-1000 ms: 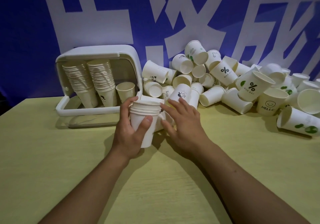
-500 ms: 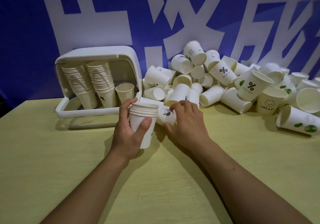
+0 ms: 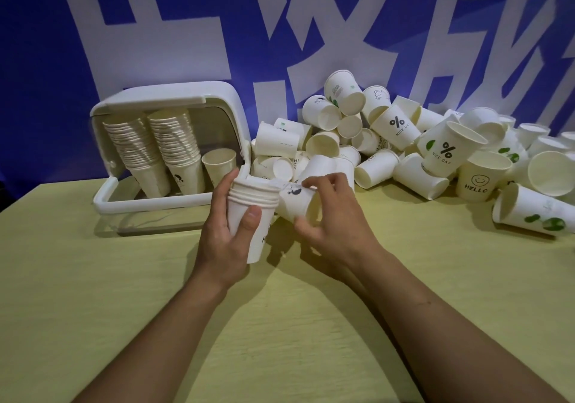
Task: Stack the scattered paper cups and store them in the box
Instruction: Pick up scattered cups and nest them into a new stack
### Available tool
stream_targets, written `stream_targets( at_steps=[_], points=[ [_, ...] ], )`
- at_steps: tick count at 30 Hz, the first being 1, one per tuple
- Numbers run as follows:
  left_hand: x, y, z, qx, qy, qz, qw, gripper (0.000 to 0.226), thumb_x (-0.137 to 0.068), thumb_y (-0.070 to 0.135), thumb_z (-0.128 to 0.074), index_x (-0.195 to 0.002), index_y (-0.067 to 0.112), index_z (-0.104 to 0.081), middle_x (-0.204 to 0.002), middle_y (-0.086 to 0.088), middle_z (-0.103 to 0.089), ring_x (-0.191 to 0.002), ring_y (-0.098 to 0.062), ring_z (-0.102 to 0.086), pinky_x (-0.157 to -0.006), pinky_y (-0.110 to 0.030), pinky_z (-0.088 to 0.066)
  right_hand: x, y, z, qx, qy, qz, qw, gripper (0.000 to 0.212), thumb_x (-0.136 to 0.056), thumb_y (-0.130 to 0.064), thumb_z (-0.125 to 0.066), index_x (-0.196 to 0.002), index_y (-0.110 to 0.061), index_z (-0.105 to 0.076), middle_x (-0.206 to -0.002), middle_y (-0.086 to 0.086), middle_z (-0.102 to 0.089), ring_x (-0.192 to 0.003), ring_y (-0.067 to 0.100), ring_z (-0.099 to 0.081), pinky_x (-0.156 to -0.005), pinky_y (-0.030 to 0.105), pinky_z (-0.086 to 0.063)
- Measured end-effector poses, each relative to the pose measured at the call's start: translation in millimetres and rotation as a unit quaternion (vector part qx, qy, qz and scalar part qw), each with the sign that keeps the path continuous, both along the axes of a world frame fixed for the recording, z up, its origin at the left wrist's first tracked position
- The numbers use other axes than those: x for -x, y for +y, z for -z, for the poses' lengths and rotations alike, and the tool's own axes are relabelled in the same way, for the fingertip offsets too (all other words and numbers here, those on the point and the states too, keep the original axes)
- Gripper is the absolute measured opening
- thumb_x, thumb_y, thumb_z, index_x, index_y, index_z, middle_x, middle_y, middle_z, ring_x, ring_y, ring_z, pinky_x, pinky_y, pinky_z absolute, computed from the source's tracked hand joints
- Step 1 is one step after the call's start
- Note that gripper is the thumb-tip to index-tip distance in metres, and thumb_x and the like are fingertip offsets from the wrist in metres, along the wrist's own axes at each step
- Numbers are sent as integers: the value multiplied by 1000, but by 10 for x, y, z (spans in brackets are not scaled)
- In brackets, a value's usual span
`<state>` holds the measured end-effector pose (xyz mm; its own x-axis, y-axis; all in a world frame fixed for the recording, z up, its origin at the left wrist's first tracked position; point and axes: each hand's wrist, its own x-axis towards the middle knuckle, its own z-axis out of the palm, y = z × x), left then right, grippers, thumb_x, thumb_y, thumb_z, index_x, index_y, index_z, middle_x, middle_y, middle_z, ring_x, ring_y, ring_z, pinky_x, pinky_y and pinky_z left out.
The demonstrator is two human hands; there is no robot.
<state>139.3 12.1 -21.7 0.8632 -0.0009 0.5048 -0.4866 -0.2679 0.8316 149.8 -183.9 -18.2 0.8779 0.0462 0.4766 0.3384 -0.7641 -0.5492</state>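
Risk of a crooked nesting or a toppled heap

Left hand (image 3: 228,231) grips the short stack (image 3: 252,216); right hand (image 3: 334,216) pinches a sideways cup (image 3: 295,203); entering tilted, it could jam.

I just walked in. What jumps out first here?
A big heap of white paper cups sprawls across the right back of the yellow table. At the centre, the left hand holds a short stack of cups while the right hand grips a single cup. On the left, a white box holds two tall stacks.
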Motion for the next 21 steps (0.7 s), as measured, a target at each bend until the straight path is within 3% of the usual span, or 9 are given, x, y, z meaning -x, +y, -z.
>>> stream_targets(
  at_steps=[2,4,7,11,15,18,21],
  points=[
    [4,-2,-13,18,3,8,1000,54,-81,63,-53,-130,72,-34,-123,48,-49,-104,6,-60,-75,-19,-54,26,-27,-40,-89,-30,-1,996,59,-79,-40,-64,-133,-30,-44,-124,-9,-35,-103,12,-48,-82,29,-49],
    [12,-6,-14,27,7,19,999,54,-81,62,-55,-130,72,-35,-126,45,-50,-104,5,-61,-73,-17,-54,55,-38,-66,-168,-50,7,984,60,-80,-38,-62,-135,-28,-42,-126,-9,-38,-108,7,-45,-85,27,-48],
    [19,-8,20,22,21,40,999,58,-80,62,-57,-134,69,-36,-135,32,-52,-103,-4,-65,-74,-29,-58,78,-60,-100,-239,-88,36,966,54,-87,-36,-56,-138,-25,-42,-128,-10,-43,-116,6,-45,-94,33,-46],
    [16,16,60,-34,35,65,997,62,-80,65,-55,-138,69,-32,-141,28,-48,-116,-6,-58,-88,-39,-57,72,-90,-136,-287,-130,50,948,47,-100,-41,-39,-146,-31,-40,-137,-15,-42,-129,5,-42,-108,40,-41],
    [49,3,62,-98,32,101,990,61,-81,66,-53,-137,72,-30,-143,34,-41,-127,8,-47,-98,-20,-44,69,-99,-131,-338,-144,22,930,45,-98,-51,-29,-140,-40,-42,-142,-15,-49,-129,3,-47,-107,42,-44],
    [73,-23,60,-151,20,115,982,63,-82,66,-54,-139,71,-27,-144,37,-40,-130,7,-45,-105,-27,-42,93,-84,-124,-340,-113,-30,933,45,-95,-54,-30,-132,-39,-53,-133,-12,-60,-121,1,-53,-101,38,-48],
    [89,-40,59,-175,6,121,977,64,-82,67,-55,-140,70,-27,-144,38,-41,-132,2,-46,-107,-36,-44,114,-32,-99,-284,-68,-82,953,53,-95,-54,-31,-134,-30,-58,-131,-14,-60,-121,-2,-52,-102,34,-47]
  ],
)
